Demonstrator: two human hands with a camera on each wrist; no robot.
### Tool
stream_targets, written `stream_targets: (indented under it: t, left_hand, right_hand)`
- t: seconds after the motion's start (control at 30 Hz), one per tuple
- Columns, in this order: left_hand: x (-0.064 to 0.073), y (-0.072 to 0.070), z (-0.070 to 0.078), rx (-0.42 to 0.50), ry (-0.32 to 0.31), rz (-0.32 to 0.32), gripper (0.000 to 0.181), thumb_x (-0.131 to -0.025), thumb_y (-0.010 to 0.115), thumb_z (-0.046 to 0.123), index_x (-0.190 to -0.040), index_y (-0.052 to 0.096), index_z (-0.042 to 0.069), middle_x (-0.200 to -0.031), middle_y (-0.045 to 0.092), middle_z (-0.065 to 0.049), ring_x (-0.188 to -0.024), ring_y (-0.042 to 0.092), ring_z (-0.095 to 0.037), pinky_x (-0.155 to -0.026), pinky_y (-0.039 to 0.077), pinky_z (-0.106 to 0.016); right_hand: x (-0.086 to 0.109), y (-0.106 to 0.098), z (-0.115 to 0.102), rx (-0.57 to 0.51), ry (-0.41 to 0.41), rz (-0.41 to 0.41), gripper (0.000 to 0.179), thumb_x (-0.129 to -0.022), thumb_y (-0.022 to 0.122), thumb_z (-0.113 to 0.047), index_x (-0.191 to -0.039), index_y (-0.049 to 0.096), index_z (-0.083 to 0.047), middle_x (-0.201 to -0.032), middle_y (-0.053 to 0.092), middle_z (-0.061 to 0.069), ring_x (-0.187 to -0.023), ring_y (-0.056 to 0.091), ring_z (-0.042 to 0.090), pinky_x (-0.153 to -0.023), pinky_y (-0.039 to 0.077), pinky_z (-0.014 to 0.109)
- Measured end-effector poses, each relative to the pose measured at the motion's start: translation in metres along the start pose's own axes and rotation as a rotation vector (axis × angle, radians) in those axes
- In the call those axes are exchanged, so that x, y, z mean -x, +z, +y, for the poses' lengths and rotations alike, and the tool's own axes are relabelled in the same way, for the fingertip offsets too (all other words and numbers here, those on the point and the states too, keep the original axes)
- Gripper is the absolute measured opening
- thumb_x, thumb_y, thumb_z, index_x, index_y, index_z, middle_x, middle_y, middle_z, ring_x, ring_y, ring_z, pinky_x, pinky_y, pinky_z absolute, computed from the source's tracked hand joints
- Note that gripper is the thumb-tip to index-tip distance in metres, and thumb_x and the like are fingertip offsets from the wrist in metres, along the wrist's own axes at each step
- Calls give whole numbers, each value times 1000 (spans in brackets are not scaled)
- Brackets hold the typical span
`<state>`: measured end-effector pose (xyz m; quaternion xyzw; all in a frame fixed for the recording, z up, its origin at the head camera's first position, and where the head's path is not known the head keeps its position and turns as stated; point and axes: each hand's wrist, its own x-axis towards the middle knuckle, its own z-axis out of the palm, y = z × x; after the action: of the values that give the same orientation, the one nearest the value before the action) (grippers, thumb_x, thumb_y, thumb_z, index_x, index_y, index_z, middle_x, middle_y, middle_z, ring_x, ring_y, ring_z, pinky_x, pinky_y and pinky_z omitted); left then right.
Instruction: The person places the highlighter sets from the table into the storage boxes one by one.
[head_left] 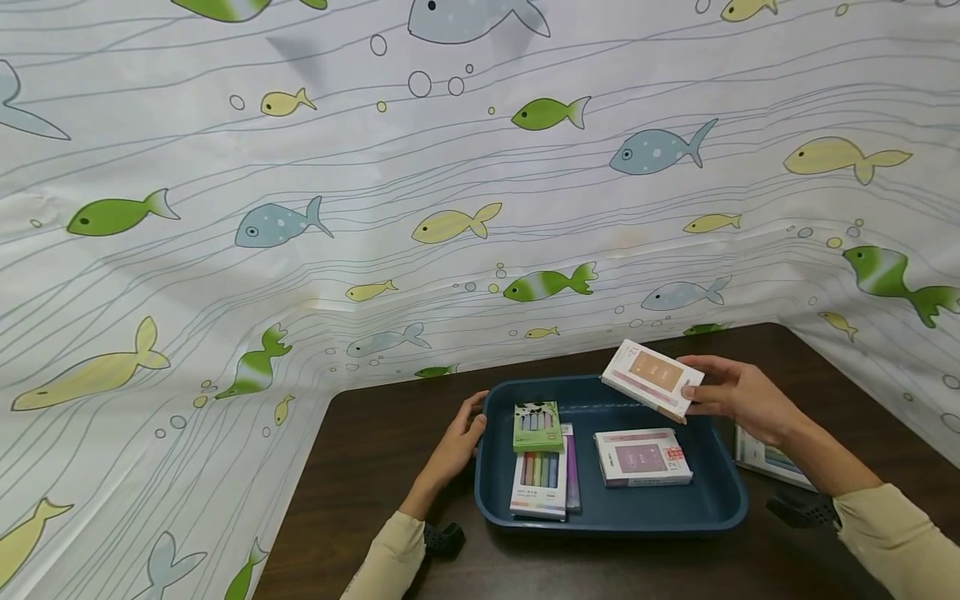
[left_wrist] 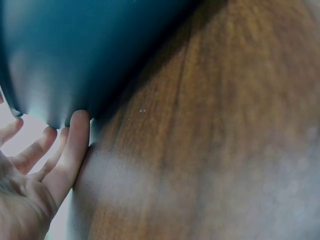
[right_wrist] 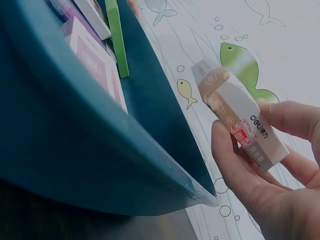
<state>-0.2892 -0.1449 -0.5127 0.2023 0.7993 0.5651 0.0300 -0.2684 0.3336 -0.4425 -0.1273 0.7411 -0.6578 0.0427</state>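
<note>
My right hand (head_left: 742, 396) pinches one end of a white box with an orange-brown panel (head_left: 652, 377), tilted above the tray's back right part. In the right wrist view, thumb and fingers hold this box (right_wrist: 245, 120), its side marked "deli". Fairly straight fingers of my left hand (left_wrist: 37, 175) touch the outer left wall of the blue tray (head_left: 611, 523). Inside the tray lie a white box with a purple panel (head_left: 643, 458), a green box with a panda print (head_left: 537, 427), a white box of coloured sticks (head_left: 538, 483) and a purple pack (head_left: 573, 475), mostly covered.
Another white box (head_left: 772, 458) lies on the dark wooden table (head_left: 360, 467) right of the tray, partly behind my right forearm. A fish-print sheet (head_left: 450, 292) hangs behind the table and along both sides. Black straps (head_left: 444, 540) sit at my wrists.
</note>
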Motion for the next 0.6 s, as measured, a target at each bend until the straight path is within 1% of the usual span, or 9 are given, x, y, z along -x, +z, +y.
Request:
stream_targets:
  t: [0.07, 0.17, 0.2, 0.27, 0.4, 0.5, 0.6]
  left_hand:
    - [0, 0, -1, 5, 3, 0, 49, -112, 41, 26, -160, 30, 20, -146, 43, -18, -103, 55, -32, -69, 51, -39]
    - [-1, 0, -1, 8, -2, 0, 49, -112, 41, 28, -160, 31, 22, -145, 44, -16, -102, 56, -31, -69, 51, -39]
    - [-2, 0, -7, 2, 3, 6, 48, -112, 41, 30, -159, 32, 24, -145, 45, -14, -100, 56, -29, -68, 50, -38]
    - [-2, 0, -6, 4, 3, 4, 48, -112, 41, 29, -159, 32, 24, -145, 45, -14, -98, 55, -29, -67, 49, -37]
    - [-2, 0, -6, 12, 12, -3, 49, -113, 40, 27, -161, 29, 21, -147, 42, -18, -100, 55, -32, -66, 49, -37]
    - [-2, 0, -7, 18, 20, -8, 51, -113, 39, 26, -161, 26, 18, -148, 41, -19, -103, 55, -35, -67, 50, -38]
    - [-2, 0, -9, 18, 24, -16, 51, -113, 38, 26, -162, 25, 17, -148, 41, -19, -107, 56, -35, -67, 51, -39]
  right_hand:
    - [1, 0, 1, 1, 1, -20, 70, -94, 75, -10, -151, 37, 5, -137, 42, 33, -103, 68, 31, -84, 56, 45]
    - [2, 1, 0, 9, 4, -44, 70, -95, 74, -10, -152, 36, 5, -139, 42, 33, -103, 68, 32, -84, 56, 44]
    - [3, 2, -1, 11, 4, -50, 70, -95, 74, -10, -152, 36, 5, -139, 42, 33, -104, 68, 33, -83, 56, 44]
    - [4, 2, -3, 10, 9, -64, 70, -95, 73, -10, -152, 36, 5, -140, 42, 33, -104, 68, 34, -83, 56, 44]
    - [6, 3, -4, 5, 11, -101, 65, -97, 71, -7, -151, 38, 6, -139, 44, 32, -105, 67, 35, -84, 56, 45]
    - [7, 3, -4, 2, -1, -138, 60, -98, 69, -4, -150, 40, 5, -137, 48, 30, -106, 67, 37, -84, 56, 46]
    - [8, 2, -3, -11, -9, -176, 58, -97, 68, -2, -149, 41, 6, -135, 53, 25, -107, 67, 38, -83, 56, 48]
